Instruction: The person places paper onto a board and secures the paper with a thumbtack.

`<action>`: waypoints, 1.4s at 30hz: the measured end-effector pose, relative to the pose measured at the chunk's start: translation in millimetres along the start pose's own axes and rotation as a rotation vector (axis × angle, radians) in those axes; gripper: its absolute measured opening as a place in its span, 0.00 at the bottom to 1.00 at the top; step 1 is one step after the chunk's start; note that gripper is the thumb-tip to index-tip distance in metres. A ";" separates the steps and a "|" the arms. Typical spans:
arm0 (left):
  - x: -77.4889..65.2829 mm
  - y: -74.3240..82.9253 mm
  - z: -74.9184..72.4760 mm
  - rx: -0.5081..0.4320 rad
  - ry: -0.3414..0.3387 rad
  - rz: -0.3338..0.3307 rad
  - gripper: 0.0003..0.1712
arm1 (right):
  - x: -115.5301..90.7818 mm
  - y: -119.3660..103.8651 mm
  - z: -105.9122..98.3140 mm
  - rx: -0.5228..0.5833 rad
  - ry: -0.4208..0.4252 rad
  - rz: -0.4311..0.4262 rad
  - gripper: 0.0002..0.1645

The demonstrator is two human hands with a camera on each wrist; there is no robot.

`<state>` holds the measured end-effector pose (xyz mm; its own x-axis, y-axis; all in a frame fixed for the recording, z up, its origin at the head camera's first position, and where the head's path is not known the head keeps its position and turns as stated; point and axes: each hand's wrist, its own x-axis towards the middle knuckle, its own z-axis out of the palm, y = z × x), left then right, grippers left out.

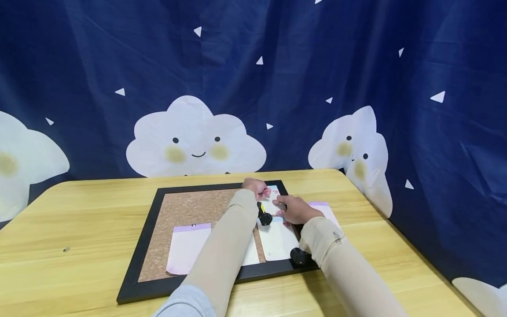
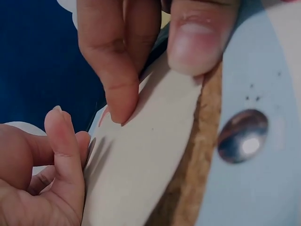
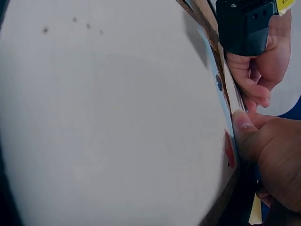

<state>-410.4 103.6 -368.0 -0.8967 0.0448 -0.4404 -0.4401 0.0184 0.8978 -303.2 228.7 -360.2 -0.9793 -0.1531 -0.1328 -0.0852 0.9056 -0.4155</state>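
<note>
A white card point(image 1: 271, 207) with pink marks at its top lies at the upper right of a cork board point(image 1: 198, 204). My right hand point(image 1: 295, 210) rests its thumb and a finger on this card; in the left wrist view the thumb point(image 2: 195, 42) presses near its lower edge. My left hand point(image 1: 255, 187) is bent at the card's far end, fingertips close to the edge in the left wrist view; whether they grip anything is hidden. Below lies another sheet point(image 1: 279, 240) with a blue top band, held by a metal thumbtack point(image 2: 243, 136).
The board has a black frame point(image 1: 148, 235). A sheet with a purple band point(image 1: 188, 248) is tacked at the lower left, and another purple-banded sheet point(image 1: 322, 209) lies beyond the right side. A small metal piece point(image 1: 66, 249) lies on the wooden table point(image 1: 59, 215).
</note>
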 end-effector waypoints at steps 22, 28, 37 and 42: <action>-9.1 1.2 -3.4 0.534 -0.035 0.167 0.15 | -2.4 1.7 0.6 -0.013 0.004 -0.007 0.27; -9.9 2.7 -3.9 0.714 0.005 0.210 0.13 | -2.9 1.2 1.9 0.016 0.000 0.000 0.27; -8.8 3.3 -2.8 0.938 0.080 0.266 0.15 | -1.2 -0.5 0.9 -0.003 -0.009 0.007 0.29; -1.7 4.7 -2.0 0.995 0.086 0.263 0.13 | -1.4 -2.6 -0.5 -0.021 -0.008 0.003 0.29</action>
<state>-411.0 101.6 -363.0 -0.9763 0.0960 -0.1938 -0.0256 0.8383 0.5447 -301.7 226.7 -358.4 -0.9780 -0.1538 -0.1410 -0.0866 0.9142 -0.3960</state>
